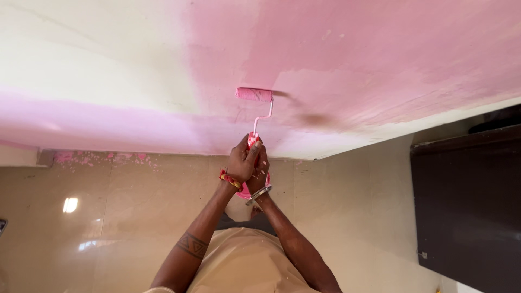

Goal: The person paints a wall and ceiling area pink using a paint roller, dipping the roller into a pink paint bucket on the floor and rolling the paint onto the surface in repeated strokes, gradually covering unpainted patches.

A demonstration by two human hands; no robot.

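Two hands are clasped together on the handle of a small pink paint roller with a thin white metal frame [255, 111]. The left hand [240, 161] is wrapped around the grip from the front, a red and yellow band at its wrist; the right hand [261, 169] is clenched on the same grip behind it, a metal bangle at its wrist. The roller's sleeve is pressed against the wall [108, 65], at the border between fresh pink paint and bare cream. Pink spatters [103, 158] are seen along the wall's base on the glossy beige tiled floor [108, 228]. A dark brown cabinet [467, 206] is seen at the right edge.
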